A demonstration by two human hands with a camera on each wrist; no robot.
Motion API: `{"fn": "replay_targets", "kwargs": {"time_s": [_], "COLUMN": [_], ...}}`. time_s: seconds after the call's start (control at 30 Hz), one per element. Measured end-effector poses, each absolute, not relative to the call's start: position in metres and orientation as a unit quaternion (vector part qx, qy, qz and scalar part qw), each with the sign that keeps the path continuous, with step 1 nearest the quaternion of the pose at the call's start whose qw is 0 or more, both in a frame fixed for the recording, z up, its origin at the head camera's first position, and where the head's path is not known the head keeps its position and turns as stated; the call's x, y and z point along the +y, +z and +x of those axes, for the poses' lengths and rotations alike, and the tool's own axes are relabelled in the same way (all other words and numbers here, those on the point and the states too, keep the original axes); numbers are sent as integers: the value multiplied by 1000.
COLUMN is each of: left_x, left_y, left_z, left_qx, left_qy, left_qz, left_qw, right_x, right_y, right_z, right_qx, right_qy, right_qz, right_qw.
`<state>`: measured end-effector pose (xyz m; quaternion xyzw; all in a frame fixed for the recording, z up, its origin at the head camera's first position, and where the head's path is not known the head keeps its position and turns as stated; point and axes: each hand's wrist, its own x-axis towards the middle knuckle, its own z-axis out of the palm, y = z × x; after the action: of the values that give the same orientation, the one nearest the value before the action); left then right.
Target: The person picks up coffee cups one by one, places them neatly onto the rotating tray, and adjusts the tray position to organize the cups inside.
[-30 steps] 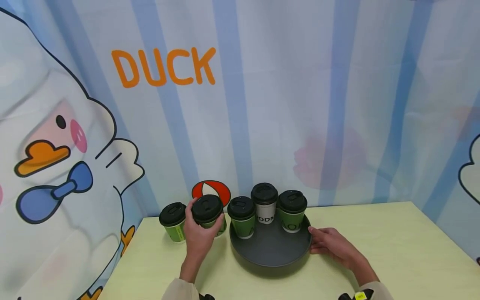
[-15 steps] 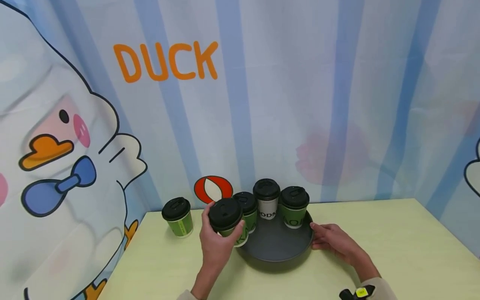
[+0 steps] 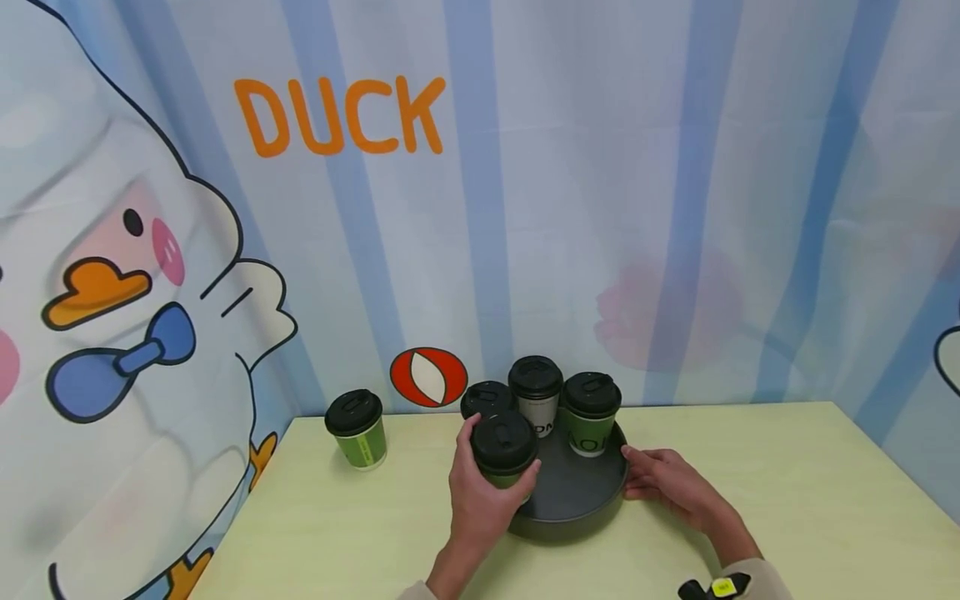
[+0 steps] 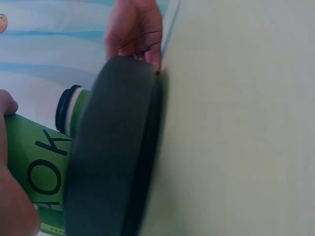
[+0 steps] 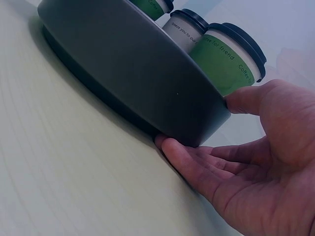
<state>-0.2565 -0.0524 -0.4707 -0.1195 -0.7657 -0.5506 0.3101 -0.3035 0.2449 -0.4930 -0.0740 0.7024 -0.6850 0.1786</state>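
My left hand [image 3: 480, 504] grips a green paper coffee cup [image 3: 504, 443] with a black lid. That cup is at the left front part of a round dark grey tray [image 3: 581, 492], its lower side right at the tray wall in the left wrist view. My right hand [image 3: 667, 482] holds the tray's right edge; in the right wrist view the thumb is at the rim and the fingers [image 5: 184, 162] reach under the base. On the tray stand a white cup [image 3: 537, 410], a green cup [image 3: 591, 425] at right, and another lidded cup [image 3: 487, 397], partly hidden behind the held one.
A lone green cup [image 3: 357, 432] with a black lid stands upright on the pale yellow table [image 3: 330, 533], left of the tray. Behind the table hangs a striped blue curtain [image 3: 570, 208] with duck prints.
My left hand has carried its green cup rightward from the table's left part to the tray. My right hand keeps its hold on the tray edge.
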Motion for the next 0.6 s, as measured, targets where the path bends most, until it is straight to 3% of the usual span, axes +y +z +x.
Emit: {"fn": "replay_targets", "kwargs": {"time_s": [0.6], "left_x": [-49], "left_y": [-487], "left_z": [-256], "left_qx": [-799], "left_qy": [-523], "left_qz": [-97], "left_qw": [281], "right_x": [242], "right_y": [-492], "right_z": [-302], "right_qx": [710], "right_qy": [-679], "right_qz": [-61], "right_qw": [174]}}
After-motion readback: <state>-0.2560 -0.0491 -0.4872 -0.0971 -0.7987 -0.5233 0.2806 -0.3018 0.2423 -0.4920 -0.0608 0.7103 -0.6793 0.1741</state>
